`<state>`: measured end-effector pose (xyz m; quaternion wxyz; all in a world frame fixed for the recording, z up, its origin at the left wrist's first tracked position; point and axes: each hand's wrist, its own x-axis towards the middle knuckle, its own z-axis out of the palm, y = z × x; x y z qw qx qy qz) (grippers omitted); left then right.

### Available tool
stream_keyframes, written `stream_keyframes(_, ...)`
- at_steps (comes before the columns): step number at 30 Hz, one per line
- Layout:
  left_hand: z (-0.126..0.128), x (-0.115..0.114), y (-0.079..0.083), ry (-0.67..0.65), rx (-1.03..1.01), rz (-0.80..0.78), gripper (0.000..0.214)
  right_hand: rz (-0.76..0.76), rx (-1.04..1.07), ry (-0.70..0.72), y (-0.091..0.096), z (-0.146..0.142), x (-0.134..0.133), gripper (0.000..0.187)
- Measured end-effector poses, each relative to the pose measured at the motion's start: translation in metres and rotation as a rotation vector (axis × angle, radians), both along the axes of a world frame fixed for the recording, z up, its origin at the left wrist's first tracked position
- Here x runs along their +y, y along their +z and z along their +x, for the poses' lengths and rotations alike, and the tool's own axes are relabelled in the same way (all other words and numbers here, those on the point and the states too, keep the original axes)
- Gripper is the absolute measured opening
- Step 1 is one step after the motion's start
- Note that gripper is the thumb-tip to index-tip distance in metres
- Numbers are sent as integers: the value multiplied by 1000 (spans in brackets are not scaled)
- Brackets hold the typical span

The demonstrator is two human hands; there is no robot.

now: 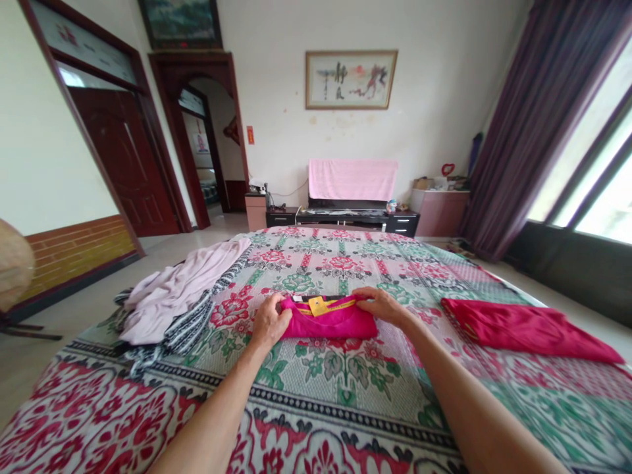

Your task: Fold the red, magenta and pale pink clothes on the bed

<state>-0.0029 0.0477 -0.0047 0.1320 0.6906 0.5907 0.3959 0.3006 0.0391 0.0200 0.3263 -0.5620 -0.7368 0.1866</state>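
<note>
A magenta shirt (330, 325), folded into a small bundle with its neckline and a yellow label facing up, lies on the patterned bedspread (340, 421) in front of me. My left hand (271, 319) grips its left end, thumb on top and fingers curled at the far side. At the opposite end, my right hand (382, 305) pinches the upper right corner of the collar. Parts of the fingers on both hands are hidden behind the cloth.
To the right lies a folded red garment (528, 329). A pale pink cloth (182, 283) is heaped over black-and-white striped fabric (190, 326) on the left. Beyond the bed's far edge stands a low black cabinet (340, 218) with a pink cloth (353, 179) draped above it.
</note>
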Motion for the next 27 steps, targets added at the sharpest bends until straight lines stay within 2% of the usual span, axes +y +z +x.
stream_keyframes(4,-1,-3,1,-11,-158,126,16,170,103,-70,-4,-3,-2,22)
stream_keyframes(6,-1,-8,6,-26,-235,184,17,142,163,-75,1,-4,-9,21)
stream_keyframes(8,-3,-16,14,-83,-307,177,19,43,220,-47,11,-4,-19,23)
stream_keyframes(12,-18,-36,39,-358,-412,-62,17,-200,312,133,34,-2,-51,21)
stream_keyframes(15,-33,-51,59,-609,-364,-317,24,-400,361,250,46,2,-71,24)
stream_keyframes(17,-40,-57,67,-692,-343,-436,32,-518,392,266,48,5,-77,33)
stream_keyframes(18,-42,-57,68,-684,-338,-455,35,-536,403,250,47,6,-77,36)
stream_keyframes(20,-42,-53,64,-585,-304,-413,36,-468,389,171,41,6,-72,38)
stream_keyframes(23,-37,-40,47,-427,-110,-239,27,-176,259,27,24,2,-58,26)
stream_keyframes(25,-34,-31,35,-428,63,-88,26,4,130,35,13,0,-50,23)
stream_keyframes(27,-33,-24,25,-477,204,28,32,83,3,107,4,-1,-46,35)
